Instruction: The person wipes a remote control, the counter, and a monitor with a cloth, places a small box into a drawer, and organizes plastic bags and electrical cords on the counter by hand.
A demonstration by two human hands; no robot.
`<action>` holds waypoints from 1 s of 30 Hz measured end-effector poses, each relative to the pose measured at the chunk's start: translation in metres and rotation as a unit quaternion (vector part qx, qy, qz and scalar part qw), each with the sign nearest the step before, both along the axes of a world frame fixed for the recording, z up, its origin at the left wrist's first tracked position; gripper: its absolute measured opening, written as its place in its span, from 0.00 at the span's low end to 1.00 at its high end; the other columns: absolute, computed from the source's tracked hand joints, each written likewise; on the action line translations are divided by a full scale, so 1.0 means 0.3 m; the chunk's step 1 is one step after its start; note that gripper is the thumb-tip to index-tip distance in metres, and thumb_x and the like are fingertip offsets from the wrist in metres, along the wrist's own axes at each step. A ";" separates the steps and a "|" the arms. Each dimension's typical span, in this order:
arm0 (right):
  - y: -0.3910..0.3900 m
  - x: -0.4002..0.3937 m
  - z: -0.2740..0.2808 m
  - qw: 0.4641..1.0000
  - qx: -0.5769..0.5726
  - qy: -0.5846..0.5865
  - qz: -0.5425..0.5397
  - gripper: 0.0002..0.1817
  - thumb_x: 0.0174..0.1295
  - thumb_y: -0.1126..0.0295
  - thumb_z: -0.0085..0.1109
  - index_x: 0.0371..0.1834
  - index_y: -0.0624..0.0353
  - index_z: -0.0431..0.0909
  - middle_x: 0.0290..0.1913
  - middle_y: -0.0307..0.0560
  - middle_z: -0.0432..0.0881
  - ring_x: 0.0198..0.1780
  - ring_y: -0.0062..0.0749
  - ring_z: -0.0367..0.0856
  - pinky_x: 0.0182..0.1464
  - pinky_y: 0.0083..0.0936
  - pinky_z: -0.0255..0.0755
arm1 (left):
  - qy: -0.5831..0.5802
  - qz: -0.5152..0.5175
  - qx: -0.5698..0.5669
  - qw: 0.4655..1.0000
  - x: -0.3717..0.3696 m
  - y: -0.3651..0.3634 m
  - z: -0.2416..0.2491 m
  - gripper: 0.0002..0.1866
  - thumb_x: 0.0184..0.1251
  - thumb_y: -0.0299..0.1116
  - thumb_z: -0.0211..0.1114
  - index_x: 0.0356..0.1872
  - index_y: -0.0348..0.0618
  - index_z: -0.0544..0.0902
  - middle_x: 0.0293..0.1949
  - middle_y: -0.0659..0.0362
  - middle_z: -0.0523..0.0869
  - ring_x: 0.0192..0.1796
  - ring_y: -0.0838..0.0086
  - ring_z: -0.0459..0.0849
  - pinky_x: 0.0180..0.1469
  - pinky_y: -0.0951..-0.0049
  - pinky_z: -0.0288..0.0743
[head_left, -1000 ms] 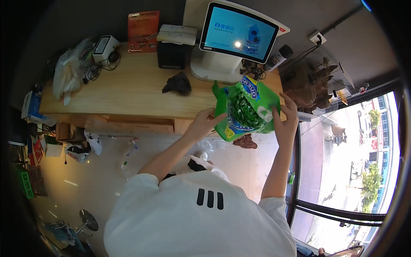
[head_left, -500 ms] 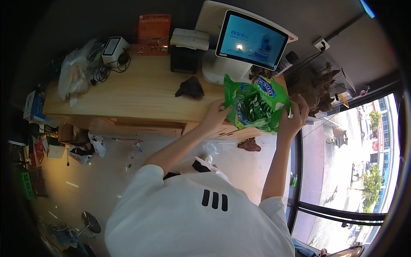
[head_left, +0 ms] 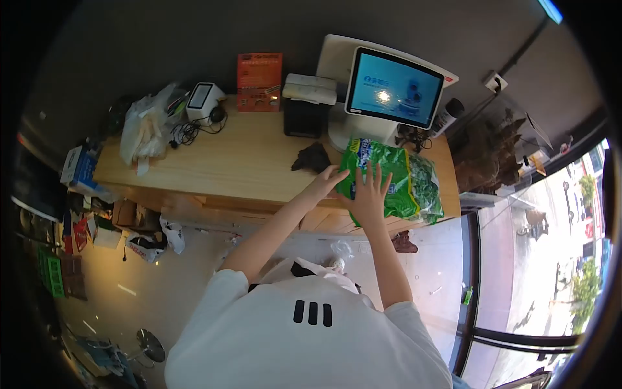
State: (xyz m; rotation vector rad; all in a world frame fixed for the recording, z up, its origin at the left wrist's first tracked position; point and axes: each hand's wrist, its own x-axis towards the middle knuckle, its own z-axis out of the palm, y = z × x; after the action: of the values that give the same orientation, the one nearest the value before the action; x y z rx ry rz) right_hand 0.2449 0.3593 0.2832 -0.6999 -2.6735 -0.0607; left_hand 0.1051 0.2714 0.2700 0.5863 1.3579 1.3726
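Observation:
A green plastic bag [head_left: 394,172] with a clear section at its right end lies on the wooden counter, close to its right front edge. My left hand [head_left: 326,183] is at the bag's left end, its fingers closed on the edge there. Flat on the bag's left part rests my right hand [head_left: 368,194], fingers spread and pointing away from me. The bag's mouth is not visible, and my hands cover part of its left end. A dark crumpled item [head_left: 312,158] sits just beyond my left hand.
Behind the bag stands a touchscreen terminal [head_left: 395,87], with a black printer [head_left: 306,118] to its left. Farther left are a red sign [head_left: 259,81], a small white device [head_left: 205,100] with coiled cable, and a translucent plastic bag [head_left: 146,126]. A glass door frame [head_left: 468,279] is at right.
The green bag has gone from held up with its mouth showing to lying on the counter. My right hand has let go of the right edge and moved left onto it. The view has shifted.

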 end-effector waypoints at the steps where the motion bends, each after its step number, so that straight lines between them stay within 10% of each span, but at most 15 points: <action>1: -0.007 0.016 0.011 1.000 0.002 0.005 -0.027 0.47 0.47 0.39 0.66 0.65 0.62 0.68 0.69 0.61 0.62 0.74 0.57 0.51 0.72 0.65 0.34 | 0.002 0.025 -0.003 1.000 0.027 -0.001 0.032 0.36 0.64 0.56 0.63 0.66 0.44 0.65 0.58 0.56 0.75 0.51 0.72 0.80 0.50 0.69 0.77; 12: 0.123 0.395 0.035 0.997 -0.065 -0.002 -0.037 0.64 0.27 0.49 0.80 0.74 0.54 0.55 0.75 0.61 0.48 0.78 0.54 0.40 0.73 0.64 0.30 | 0.329 0.048 0.128 0.934 0.144 0.169 -0.032 0.31 0.59 0.22 0.62 0.66 0.41 0.65 0.48 0.45 0.82 0.51 0.54 0.82 0.52 0.62 0.74; 17: 0.241 0.390 0.045 0.997 -0.028 0.034 -0.063 0.57 0.35 0.60 0.79 0.72 0.56 0.57 0.76 0.60 0.47 0.78 0.54 0.40 0.73 0.64 0.30 | 0.467 0.057 0.153 0.869 0.276 0.174 0.145 0.30 0.55 0.13 0.53 0.62 0.44 0.71 0.38 0.42 0.82 0.39 0.49 0.82 0.41 0.55 0.74; 20: 0.305 0.405 0.028 0.998 0.010 0.065 -0.024 0.25 0.36 0.74 0.72 0.44 0.60 0.80 0.71 0.53 0.61 0.76 0.53 0.47 0.74 0.65 0.29 | 0.459 0.050 0.199 0.865 0.289 0.189 0.171 0.28 0.58 0.11 0.49 0.60 0.42 0.74 0.45 0.43 0.82 0.44 0.51 0.82 0.45 0.61 0.73; 23: 0.298 0.384 0.083 0.991 0.018 0.133 0.001 0.16 0.34 0.79 0.68 0.31 0.62 0.79 0.66 0.50 0.68 0.75 0.51 0.52 0.74 0.66 0.31 | 0.489 0.030 0.153 0.858 0.307 0.155 0.274 0.26 0.58 0.11 0.49 0.58 0.41 0.76 0.48 0.45 0.82 0.48 0.53 0.81 0.50 0.63 0.72; 30: 0.119 0.257 0.273 0.970 0.067 0.225 0.054 0.19 0.32 0.80 0.67 0.33 0.61 0.76 0.65 0.49 0.70 0.73 0.53 0.56 0.72 0.71 0.35 | 0.386 0.132 0.248 0.879 0.200 -0.039 0.249 0.28 0.55 0.06 0.47 0.57 0.39 0.75 0.48 0.54 0.78 0.50 0.70 0.79 0.51 0.82 0.68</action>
State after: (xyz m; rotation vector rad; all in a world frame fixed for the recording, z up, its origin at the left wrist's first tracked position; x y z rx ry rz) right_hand 0.3220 0.3951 0.3650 -0.4581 -2.2410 -0.0462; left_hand 0.1651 0.2596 0.3448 1.4556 1.7489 1.8273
